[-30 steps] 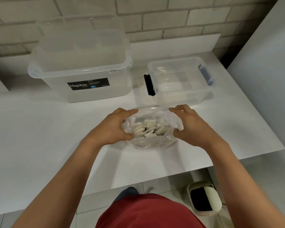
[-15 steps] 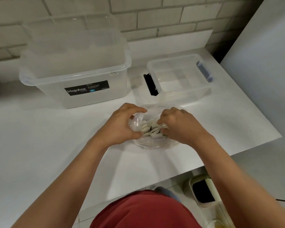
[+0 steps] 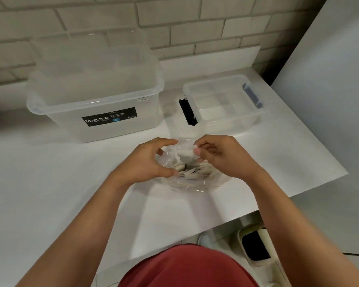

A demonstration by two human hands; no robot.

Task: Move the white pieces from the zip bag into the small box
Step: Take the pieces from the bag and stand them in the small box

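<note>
Evidently to keep its mouth open, the left hand (image 3: 147, 160) had its grip closed on the rim of the zip bag (image 3: 195, 184) on the bench (image 3: 71, 183); the right hand (image 3: 222, 157) pinched one white piece (image 3: 186, 155) just above the others, the small box (image 3: 233, 121) open just beyond.

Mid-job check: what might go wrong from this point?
The right hand pinches one white piece by fingertips only; it may slip before reaching the small box.
The zip bag is limp; if the left hand releases its rim, the mouth may fold shut or spill.
</note>
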